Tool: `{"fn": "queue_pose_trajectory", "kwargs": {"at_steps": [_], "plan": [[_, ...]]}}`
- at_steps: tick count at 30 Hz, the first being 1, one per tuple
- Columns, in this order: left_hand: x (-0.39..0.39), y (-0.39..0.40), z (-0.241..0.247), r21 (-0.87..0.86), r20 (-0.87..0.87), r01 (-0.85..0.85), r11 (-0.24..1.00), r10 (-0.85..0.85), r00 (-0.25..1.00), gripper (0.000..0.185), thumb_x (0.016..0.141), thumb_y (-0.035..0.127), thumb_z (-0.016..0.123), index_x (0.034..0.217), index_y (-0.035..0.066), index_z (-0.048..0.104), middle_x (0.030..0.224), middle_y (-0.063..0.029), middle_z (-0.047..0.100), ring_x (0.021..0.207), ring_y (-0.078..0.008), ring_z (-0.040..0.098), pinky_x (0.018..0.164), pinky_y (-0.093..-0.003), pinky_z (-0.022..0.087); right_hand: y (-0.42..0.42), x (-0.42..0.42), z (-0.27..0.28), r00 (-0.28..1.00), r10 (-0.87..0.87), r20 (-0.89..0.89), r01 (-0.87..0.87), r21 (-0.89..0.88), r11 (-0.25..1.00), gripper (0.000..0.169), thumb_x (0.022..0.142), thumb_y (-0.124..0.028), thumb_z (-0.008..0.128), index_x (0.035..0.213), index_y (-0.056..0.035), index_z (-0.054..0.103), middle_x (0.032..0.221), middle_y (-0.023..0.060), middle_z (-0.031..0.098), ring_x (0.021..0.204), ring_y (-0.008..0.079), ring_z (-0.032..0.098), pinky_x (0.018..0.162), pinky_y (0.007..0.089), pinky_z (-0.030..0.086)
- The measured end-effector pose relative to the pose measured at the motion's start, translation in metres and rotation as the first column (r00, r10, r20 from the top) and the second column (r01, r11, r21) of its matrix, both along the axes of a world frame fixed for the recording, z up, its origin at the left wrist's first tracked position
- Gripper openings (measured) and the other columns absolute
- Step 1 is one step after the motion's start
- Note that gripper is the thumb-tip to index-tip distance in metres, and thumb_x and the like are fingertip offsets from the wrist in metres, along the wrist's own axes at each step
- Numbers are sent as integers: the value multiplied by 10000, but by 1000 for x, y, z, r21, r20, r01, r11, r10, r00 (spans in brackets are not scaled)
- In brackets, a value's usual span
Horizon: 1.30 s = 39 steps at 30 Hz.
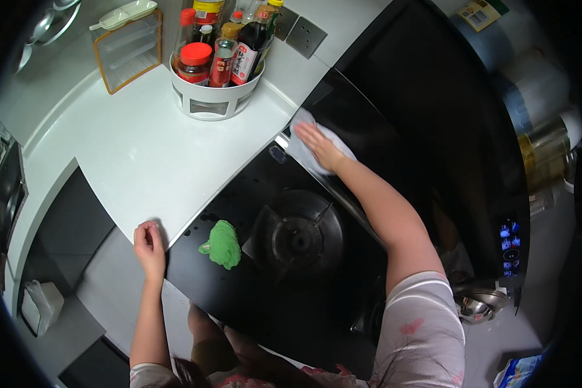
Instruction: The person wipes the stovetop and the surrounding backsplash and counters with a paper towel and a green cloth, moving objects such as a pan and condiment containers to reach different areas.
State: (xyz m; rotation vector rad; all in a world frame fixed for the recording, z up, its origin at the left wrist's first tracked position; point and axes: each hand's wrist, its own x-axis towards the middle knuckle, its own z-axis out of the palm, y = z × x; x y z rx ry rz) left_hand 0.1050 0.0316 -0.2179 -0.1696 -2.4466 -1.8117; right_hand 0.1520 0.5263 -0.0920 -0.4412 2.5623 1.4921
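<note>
My right hand (320, 145) lies flat with its fingers stretched over a white cloth (342, 143), pressing it against the back left edge of the black cooktop, by the foot of the dark hood panel (368, 121). Near the counter's front edge is my left hand (150, 242), fingers loosely curled, with nothing seen in it. A crumpled green cloth (224, 245) rests on the black glass cooktop (281, 310), left of the round gas burner (299, 240). Dark wet-looking drops dot the glass behind the green cloth.
On the white countertop (140, 160) stands a round white rack (216, 102) crowded with sauce bottles and jars. An orange-rimmed clear board (131, 53) leans on the wall near a socket panel (306, 38). Metal bowls (477, 305) are at the right.
</note>
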Motion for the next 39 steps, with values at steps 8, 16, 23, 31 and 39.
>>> {"fn": "queue_pose_trajectory", "kwargs": {"at_steps": [8, 16, 23, 31, 39], "plan": [[4, 0, 1, -30, -52, 4, 1000, -5, 999, 134, 930, 112, 559, 931, -13, 606, 832, -69, 577, 712, -128, 526, 658, -258, 446, 52, 179, 43, 878, -335, 342, 414, -194, 889, 620, 917, -216, 449, 1471, -18, 253, 1565, 133, 155, 1436, 225, 181, 1149, 399, 206], [3, -3, 4, -81, -26, 8, 997, -10, 1000, 138, 917, 117, 566, 914, -13, 613, 811, -83, 575, 711, -154, 534, 659, -283, 449, 1, 72, 72, 980, -115, -165, 65, -282, 957, 661, 906, -283, 460, 1476, -26, 247, 1559, 87, 199, 1439, 235, 171, 1167, 384, 130], [6, 0, 12, -147, -75, 17, 989, -28, 997, 111, 899, 113, 577, 889, 11, 620, 788, -83, 570, 708, -185, 517, 655, -307, 440, 42, 194, 6, 896, -171, 409, 282, -227, 932, 702, 838, -26, 404, 1484, 21, 135, 1564, 130, 150, 1443, 232, 161, 1182, 335, 146], [6, 0, 15, -230, -108, 12, 973, -37, 993, 81, 880, 96, 594, 882, 21, 626, 797, -82, 587, 738, -214, 521, 669, -326, 440, -25, 24, 118, 837, -125, -533, 7, -219, 976, 699, 895, -367, 488, 1461, -18, 274, 1540, 106, 245, 1411, 221, 252, 1146, 385, 185], [6, 8, 17, -240, -90, 11, 971, -33, 995, 80, 878, 79, 595, 879, 12, 638, 806, -94, 603, 785, -234, 544, 683, -332, 449, 8, -11, -48, 993, 42, -111, -60, -156, 986, 649, 918, -241, 421, 1447, 75, 217, 1544, 178, 177, 1439, 291, 145, 1186, 378, 92]]}}
